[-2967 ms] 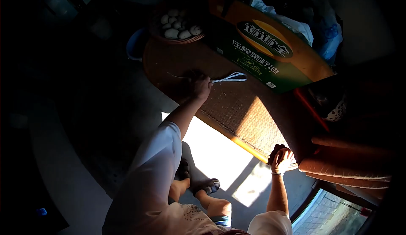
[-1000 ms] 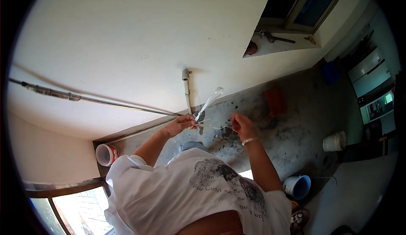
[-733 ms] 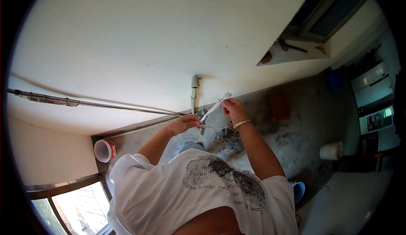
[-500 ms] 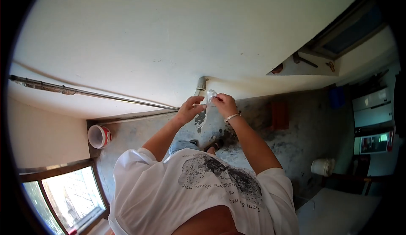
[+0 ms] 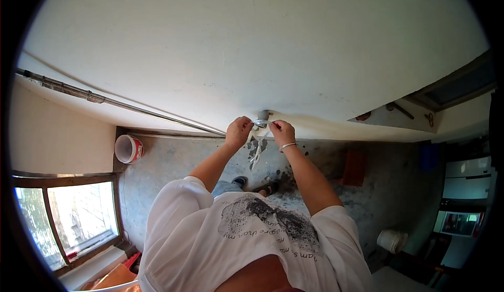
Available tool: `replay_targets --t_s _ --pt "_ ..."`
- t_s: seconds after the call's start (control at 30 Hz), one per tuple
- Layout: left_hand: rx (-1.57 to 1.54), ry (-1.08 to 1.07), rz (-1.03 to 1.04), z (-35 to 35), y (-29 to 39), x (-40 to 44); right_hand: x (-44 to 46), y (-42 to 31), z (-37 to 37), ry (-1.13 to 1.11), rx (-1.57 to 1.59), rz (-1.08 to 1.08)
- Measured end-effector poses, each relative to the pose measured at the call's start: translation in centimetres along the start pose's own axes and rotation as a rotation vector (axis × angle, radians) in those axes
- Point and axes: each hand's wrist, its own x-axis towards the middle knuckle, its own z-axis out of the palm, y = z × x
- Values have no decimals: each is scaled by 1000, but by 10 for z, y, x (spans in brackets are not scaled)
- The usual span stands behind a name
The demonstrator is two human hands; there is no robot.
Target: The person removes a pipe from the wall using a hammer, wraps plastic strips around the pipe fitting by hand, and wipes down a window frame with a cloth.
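A pale, translucent strip is stretched between my two hands, with its loose part hanging down below them. My left hand is closed in a pinch on one end of the stretched part. My right hand, with a bracelet at the wrist, pinches the other end. Just behind the stretched strip, a grey pipe fitting comes out of the white wall; the strip looks close to it, but contact cannot be made out.
A white and red bucket stands at left, above a window. A long metal pole runs along the wall. On the right are a red-brown object, a pale bucket, a blue container and scissors on a ledge.
The view has moved from the dark table to the wall. My right hand has come in to grip the strip, and both hands now hold it spread apart near the pipe fitting.
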Motion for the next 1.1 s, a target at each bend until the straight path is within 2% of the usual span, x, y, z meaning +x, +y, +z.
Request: replay_targets --t_s 0.07,0.1,0.17,0.2,0.23,0.27,0.3,0.33,0.37,0.43,0.47,0.57,0.6,0.63,0.67,0.7,0.73,0.77,0.83,0.87,0.97,1.1 --pt "-70 59 -31 7 -5 6 3 8 8 38 24 2" --pt "-69 64 -34 12 -8 11 9 9 11 41 133 75" --pt "-380 76 -286 22 -13 21 16 10 16 41 242 143" --pt "-517 39 -353 24 -8 23 18 7 15 23 321 245" --pt "-518 45 -353 25 -2 25 20 4 13 6 398 347" --pt "-537 16 -425 26 2 25 21 2 12 3 398 343" --pt "-554 -14 -499 26 7 25 22 1 10 -10 380 431" --pt "-517 -2 -414 34 -6 28 23 1 9 -22 362 520" --pt "-515 0 -415 35 -11 27 24 6 9 -24 364 519" --pt "48 -59 -334 26 -7 21 24 30 16 -127 169 474" --pt "90 -57 -294 27 -21 17 22 53 24 -122 230 409" --pt "117 22 -189 19 -38 1 2 39 4 -76 421 461" --pt "81 -44 -245 10 -32 -4 -5 33 -4 -74 419 465" --pt "79 -49 -249 6 -30 -10 -12 28 -12 -178 469 467" --pt "-35 -154 -218 3 -28 -15 -19 23 -18 -282 520 468" --pt "-149 -257 -185 1 -27 -20 -26 18 -20 -282 519 470" --pt "-301 -333 -98 3 -23 -26 -32 12 -20 -407 597 414" --pt "-303 -332 -93 5 -18 -31 -35 4 -20 -532 671 355" --pt "-758 -551 -333 -8 24 -45 -41 -13 -17 -579 711 346" --pt "-837 -615 -363 -9 23 -47 -42 -16 -15 -572 754 347" --pt "-752 -656 -327 -8 5 -44 -44 -25 -16 -534 814 363" --pt "-664 -612 -325 -13 5 -42 -41 -32 -18 -536 719 420"
